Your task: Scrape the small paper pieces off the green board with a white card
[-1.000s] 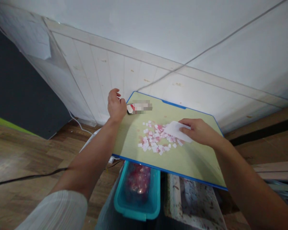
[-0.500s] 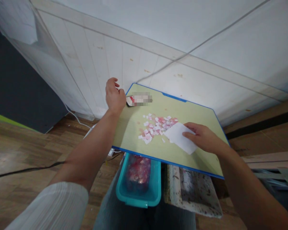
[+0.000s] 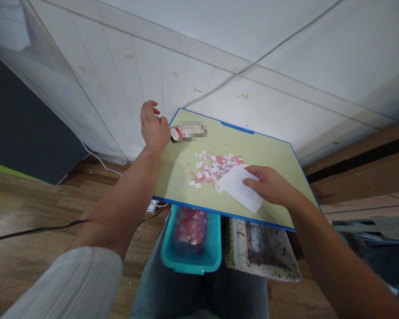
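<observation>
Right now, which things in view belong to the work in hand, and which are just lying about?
In use:
left hand gripping the green board at its far corner
right hand pressing a white card beside the paper bits
teal tub under the board's near edge

Lying about:
speckled tray
black cable
red-and-white packet

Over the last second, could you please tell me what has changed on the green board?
The right hand drew the white card back toward the person, then pushed it leftward, crowding the pink and white paper bits into a tighter pile. The left hand stayed at the green board's far-left corner; the teal tub remains beneath.
</observation>
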Demonstrator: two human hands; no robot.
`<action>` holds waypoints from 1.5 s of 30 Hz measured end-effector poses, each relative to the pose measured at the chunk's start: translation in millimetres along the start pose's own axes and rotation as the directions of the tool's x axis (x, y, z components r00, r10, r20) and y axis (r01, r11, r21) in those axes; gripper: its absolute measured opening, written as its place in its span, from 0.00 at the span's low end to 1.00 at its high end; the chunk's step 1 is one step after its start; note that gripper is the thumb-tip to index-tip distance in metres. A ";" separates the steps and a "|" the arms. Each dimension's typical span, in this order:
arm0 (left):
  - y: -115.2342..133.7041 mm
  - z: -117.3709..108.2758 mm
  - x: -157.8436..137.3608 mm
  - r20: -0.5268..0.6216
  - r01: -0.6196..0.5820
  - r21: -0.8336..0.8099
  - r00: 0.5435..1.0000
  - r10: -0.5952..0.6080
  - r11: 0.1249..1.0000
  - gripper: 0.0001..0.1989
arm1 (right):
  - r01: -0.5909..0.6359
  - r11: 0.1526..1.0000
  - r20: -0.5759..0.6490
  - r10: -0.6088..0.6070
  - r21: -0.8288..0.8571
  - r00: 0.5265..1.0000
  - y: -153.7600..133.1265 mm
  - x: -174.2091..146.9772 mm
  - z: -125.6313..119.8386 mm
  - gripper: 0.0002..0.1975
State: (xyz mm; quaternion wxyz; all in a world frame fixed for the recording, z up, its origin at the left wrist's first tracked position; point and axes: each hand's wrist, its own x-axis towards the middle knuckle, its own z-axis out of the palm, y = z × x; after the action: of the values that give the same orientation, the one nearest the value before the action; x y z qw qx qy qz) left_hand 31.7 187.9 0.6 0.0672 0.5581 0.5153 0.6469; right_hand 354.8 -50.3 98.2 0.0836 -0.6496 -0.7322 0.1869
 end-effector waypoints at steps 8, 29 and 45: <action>-5.0 2.2 0.5 0.001 -0.028 -0.021 1.000 0.028 0.999 0.23 | 0.121 0.988 -0.112 -0.109 0.100 0.988 -48.1 -2.8 11.7 0.13; -3.2 1.7 -2.1 0.029 0.003 -0.064 1.000 -0.001 0.998 0.22 | 0.185 0.982 -0.047 -0.187 -0.049 0.981 -43.1 41.7 4.0 0.17; 7.8 -4.5 -3.9 0.076 0.066 -0.091 0.995 -0.059 0.994 0.21 | 0.173 0.963 -0.022 -0.182 -0.206 0.983 -52.1 37.2 -2.9 0.18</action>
State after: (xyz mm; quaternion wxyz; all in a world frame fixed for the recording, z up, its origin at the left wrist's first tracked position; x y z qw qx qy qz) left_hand 33.4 179.1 4.5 0.1323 0.5613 0.4988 0.6470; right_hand 302.7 -17.7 116.3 0.0482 -0.5902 -0.8008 0.0894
